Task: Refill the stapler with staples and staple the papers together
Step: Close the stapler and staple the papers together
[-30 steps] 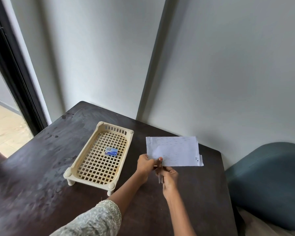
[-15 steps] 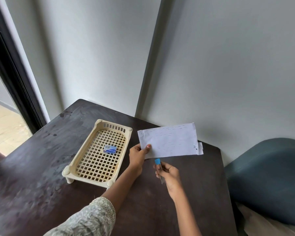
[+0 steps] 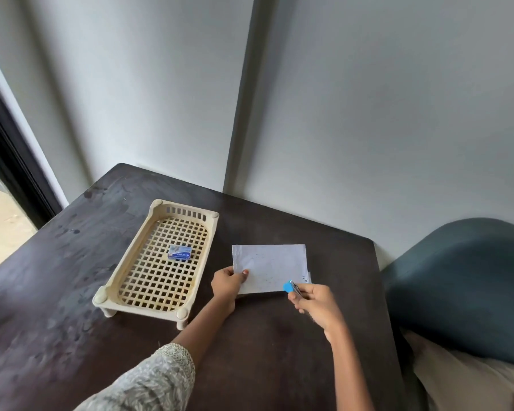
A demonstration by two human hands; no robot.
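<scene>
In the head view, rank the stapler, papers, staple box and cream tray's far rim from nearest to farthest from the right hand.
1. Stapler, held in the right hand.
2. Papers, just beyond, to its left.
3. Staple box, farther left, in the tray.
4. Tray's far rim, farthest, back left.

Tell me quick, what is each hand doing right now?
Left hand: closed, pinching the papers at their left edge.
Right hand: closed around the stapler, its blue tip at the papers' lower right corner.
</scene>
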